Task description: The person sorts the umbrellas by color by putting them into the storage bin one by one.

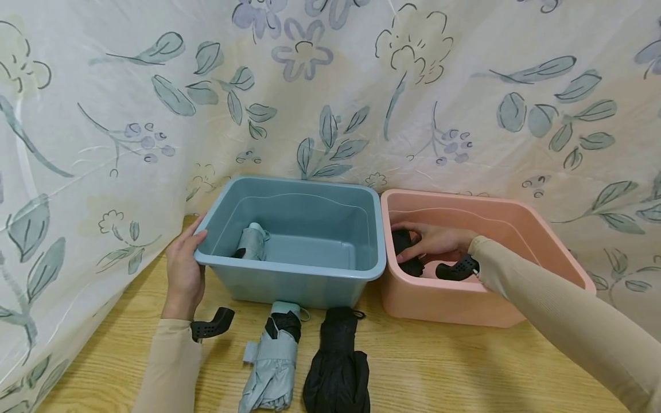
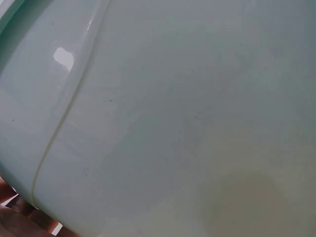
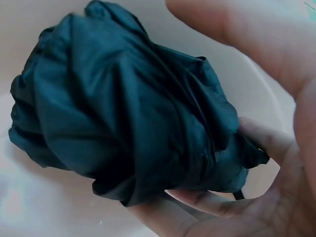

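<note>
My left hand (image 1: 185,272) holds the left rim of a blue plastic bin (image 1: 304,289); in the left wrist view its fingertips (image 2: 19,217) show against the outer wall. A light blue folded umbrella (image 1: 253,242) lies inside, at the left. Reaching into the pink bin (image 1: 454,307), my right hand (image 1: 439,238) has its fingers round a black folded umbrella (image 3: 128,113) near the left wall. The right wrist view shows fingers under the loosely bunched black cloth and the thumb above, partly apart from it.
A second light blue folded umbrella (image 1: 276,361) and another black one (image 1: 337,367) lie on the wooden table (image 1: 423,367) before the blue bin. The bins stand side by side. Floral sheeting (image 1: 361,86) hangs behind and at the left.
</note>
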A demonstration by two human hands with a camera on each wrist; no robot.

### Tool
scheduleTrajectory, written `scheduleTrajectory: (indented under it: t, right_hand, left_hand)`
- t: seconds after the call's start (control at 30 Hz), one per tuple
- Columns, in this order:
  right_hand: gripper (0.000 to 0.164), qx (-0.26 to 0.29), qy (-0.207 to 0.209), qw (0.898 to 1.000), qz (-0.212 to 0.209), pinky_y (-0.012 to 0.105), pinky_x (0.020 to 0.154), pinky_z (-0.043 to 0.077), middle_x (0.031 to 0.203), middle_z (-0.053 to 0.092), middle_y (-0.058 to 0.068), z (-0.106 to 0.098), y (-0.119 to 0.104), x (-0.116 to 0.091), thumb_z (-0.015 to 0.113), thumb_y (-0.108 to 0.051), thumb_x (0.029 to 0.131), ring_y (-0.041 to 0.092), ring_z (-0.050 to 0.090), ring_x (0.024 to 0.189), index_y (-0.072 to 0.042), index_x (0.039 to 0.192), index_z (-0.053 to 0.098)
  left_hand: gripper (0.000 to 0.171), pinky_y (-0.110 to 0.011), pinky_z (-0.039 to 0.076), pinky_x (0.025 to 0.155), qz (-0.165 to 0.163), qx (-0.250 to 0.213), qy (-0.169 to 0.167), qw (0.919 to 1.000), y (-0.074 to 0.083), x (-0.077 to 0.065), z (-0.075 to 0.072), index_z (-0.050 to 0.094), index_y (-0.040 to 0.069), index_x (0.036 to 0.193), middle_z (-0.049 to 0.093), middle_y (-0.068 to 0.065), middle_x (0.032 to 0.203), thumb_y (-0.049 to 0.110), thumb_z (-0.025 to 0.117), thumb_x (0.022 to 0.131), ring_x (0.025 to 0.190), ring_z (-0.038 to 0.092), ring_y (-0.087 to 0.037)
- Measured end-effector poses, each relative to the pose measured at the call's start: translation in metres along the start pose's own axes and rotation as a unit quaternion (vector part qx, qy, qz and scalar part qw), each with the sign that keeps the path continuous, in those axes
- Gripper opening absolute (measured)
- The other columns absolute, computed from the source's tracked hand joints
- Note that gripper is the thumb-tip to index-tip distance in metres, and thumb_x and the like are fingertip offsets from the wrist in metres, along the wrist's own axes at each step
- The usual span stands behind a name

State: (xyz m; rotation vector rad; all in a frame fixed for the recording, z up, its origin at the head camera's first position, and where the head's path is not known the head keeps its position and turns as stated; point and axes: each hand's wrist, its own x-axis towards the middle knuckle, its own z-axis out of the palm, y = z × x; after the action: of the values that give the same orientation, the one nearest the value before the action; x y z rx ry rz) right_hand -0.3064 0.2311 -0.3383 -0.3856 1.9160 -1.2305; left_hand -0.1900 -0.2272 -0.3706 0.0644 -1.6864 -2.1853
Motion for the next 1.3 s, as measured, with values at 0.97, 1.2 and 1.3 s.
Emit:
scheduleTrajectory:
  t: [0.97,1.2,1.3]
  right_hand:
    - [0.076,-0.060,0.057,0.996,-0.022,0.062,0.099,0.046,0.149,0.046,0.023,-0.002,-0.011,-0.005,0.072,-0.017,0.096,0.036,0.058,0.125,-0.008,0.158,0.030]
    - [0.072,-0.074,0.052,0.995,-0.041,0.060,0.104,0.043,0.152,0.045,0.017,-0.002,-0.018,-0.010,0.072,-0.020,0.095,0.033,0.056,0.128,-0.012,0.156,0.035]
    - [0.072,-0.067,0.056,0.994,-0.057,0.059,0.106,0.041,0.152,0.046,0.015,-0.003,-0.023,-0.016,0.073,-0.018,0.094,0.034,0.053,0.132,-0.014,0.156,0.037]
  left_hand:
    - [0.048,-0.047,0.021,0.120,-0.007,0.009,0.001,0.9999,0.002,-0.002,-0.001,0.038,-0.001,0.154,0.037,-0.011,0.160,0.011,0.039,0.108,0.146,0.033,-0.025]
    - [0.048,-0.048,0.020,0.120,-0.011,0.014,-0.002,0.9998,0.003,-0.003,-0.001,0.038,-0.001,0.154,0.037,-0.013,0.160,0.014,0.038,0.108,0.147,0.033,-0.026]
    - [0.048,-0.048,0.021,0.120,-0.008,0.013,-0.002,0.9999,0.003,-0.003,-0.001,0.039,-0.001,0.154,0.038,-0.014,0.159,0.013,0.038,0.108,0.146,0.034,-0.027]
